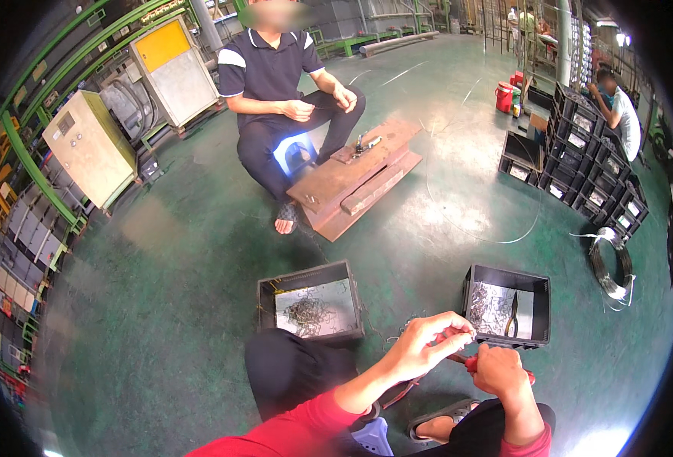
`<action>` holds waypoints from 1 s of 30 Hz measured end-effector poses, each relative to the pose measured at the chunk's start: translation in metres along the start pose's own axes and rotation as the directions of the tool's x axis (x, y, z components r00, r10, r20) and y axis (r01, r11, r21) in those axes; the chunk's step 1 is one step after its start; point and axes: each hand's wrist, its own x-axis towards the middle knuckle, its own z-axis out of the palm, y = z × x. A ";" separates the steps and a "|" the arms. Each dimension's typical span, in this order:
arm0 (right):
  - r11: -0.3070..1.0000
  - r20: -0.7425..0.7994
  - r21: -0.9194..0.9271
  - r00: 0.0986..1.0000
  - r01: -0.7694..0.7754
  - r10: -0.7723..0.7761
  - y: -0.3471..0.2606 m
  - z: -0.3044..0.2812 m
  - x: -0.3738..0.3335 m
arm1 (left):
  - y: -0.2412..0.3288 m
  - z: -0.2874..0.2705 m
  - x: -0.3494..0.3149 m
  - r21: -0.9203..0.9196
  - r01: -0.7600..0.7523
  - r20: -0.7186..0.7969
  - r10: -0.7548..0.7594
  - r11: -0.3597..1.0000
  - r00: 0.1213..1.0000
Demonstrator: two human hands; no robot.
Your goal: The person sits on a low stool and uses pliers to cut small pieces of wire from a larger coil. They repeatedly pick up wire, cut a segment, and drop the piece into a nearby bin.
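My left hand [428, 346] reaches over from the left, its thumb and fingertips pinched on a tiny metal piece that is too small to name. Just right of it, my right hand [502, 371] is wrapped around a red-handled tool [471, 363]. The tool's head points at my left fingertips; its exact kind is hard to make out. Beyond my hands sits a black crate [510, 280] holding small bent wire pieces [491, 305] and dark-handled pliers [512, 314]. Another black crate [355, 293], farther left, has a pile of small wire pieces [306, 314] on a light liner.
Across from me a person [275, 84] sits on a low stool [294, 152] behind a rusty steel beam [359, 171]. At right are stacked black crates [580, 148], a wire coil [609, 266], a red bucket [503, 97] and another person [621, 118]. Cabinets [89, 148] line the left.
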 end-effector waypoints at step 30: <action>0.640 0.023 0.762 0.992 -0.099 0.127 0.032 -0.031 -0.036 | -0.040 -0.037 0.010 -0.525 0.146 -0.093 -0.227 0.838 0.969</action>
